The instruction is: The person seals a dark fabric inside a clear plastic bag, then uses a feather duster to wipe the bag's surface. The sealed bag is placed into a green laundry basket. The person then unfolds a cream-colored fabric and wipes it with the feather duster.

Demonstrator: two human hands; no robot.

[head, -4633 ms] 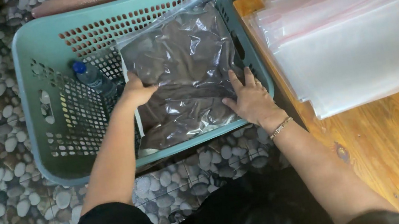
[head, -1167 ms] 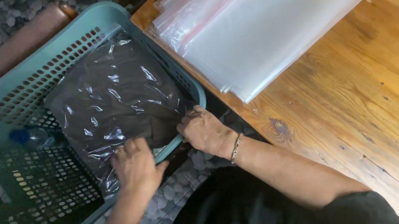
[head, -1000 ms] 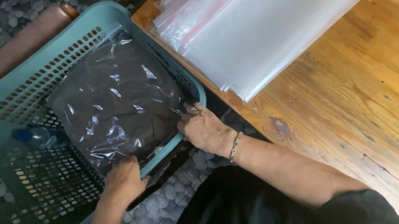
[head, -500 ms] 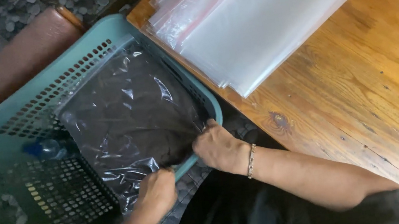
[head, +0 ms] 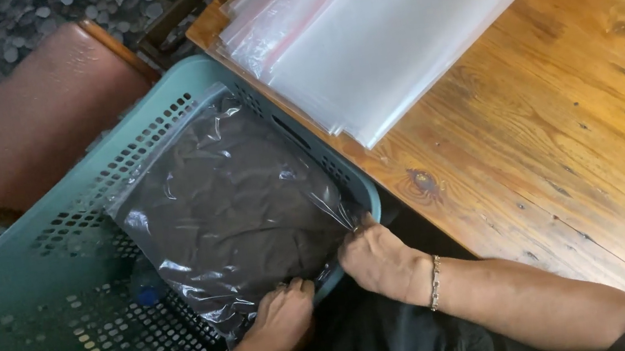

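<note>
Already the clear bag with dark cloth lies in the green basket, left hand and right hand pinching its near edge, more bags waiting upper right.

left hand curled, right hand pinching

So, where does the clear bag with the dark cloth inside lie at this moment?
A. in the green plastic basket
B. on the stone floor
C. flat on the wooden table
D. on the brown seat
A: the clear bag with dark cloth lies in the green basket, its near edge over the rim, where the left hand and right hand grip it.
</note>
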